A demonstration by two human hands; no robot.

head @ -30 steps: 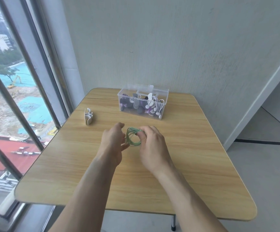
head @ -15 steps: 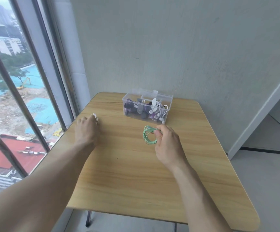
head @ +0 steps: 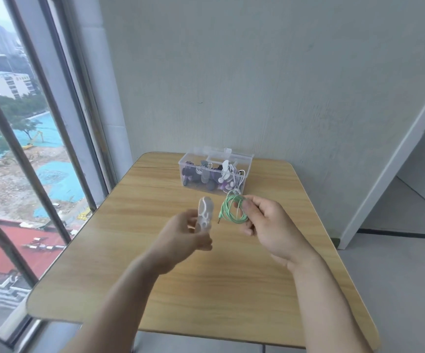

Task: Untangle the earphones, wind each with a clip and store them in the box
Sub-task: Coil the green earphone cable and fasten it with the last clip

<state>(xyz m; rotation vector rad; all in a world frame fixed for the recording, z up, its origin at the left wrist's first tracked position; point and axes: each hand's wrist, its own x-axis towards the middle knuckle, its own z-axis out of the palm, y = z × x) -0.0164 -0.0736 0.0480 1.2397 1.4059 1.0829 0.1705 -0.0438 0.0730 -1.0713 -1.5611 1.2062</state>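
My right hand (head: 270,228) pinches a coil of green earphones (head: 233,208) above the middle of the wooden table (head: 206,276); the plug hangs at the coil's left side. My left hand (head: 180,238) grips a pale clip (head: 204,215) and holds it upright just left of the coil, blurred by motion. A clear plastic box (head: 247,165) stands at the table's far edge, open, with several wound white and purple earphones in it.
A window with metal bars (head: 40,138) runs along the table's left side. A grey wall (head: 257,85) stands right behind the box. At the right, a doorway (head: 415,189) and grey floor border the table.
My left hand has picked the clip up from the table's left side and carried it to the middle beside the green coil. My right hand kept hold of the coil.
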